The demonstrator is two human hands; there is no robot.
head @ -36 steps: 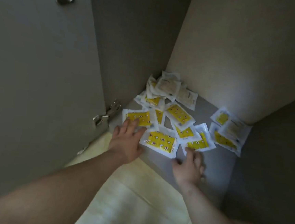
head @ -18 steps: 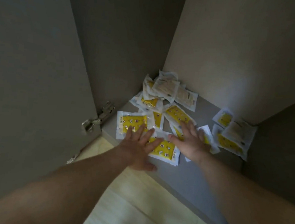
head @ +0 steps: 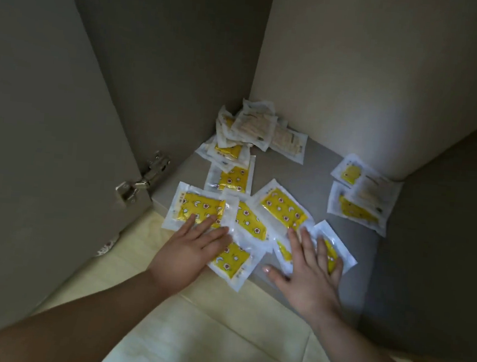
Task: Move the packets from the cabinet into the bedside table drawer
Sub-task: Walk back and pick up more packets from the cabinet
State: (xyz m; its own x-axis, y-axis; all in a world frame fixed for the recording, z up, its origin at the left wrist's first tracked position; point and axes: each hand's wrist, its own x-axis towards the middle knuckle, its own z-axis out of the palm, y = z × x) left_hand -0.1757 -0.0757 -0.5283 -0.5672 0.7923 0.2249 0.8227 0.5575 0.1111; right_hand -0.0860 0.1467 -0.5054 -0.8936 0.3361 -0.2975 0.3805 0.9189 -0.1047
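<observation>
Matte cabinet floor: left hand and right hand press glossy packets, fingers flat.

The packets are flat, white-edged sachets. Most show a yellow patterned face, a few a pale beige one. All lie on the floor of the cabinet. Some sit heaped in the cabinet's back corner, overlapping and partly tilted. A few overlap flat at the cabinet's right side, well apart from the heap. The others spread in overlapping layers along the cabinet's front edge, and one hangs over it. The left hand and right hand lie flat on the front ones.
</observation>
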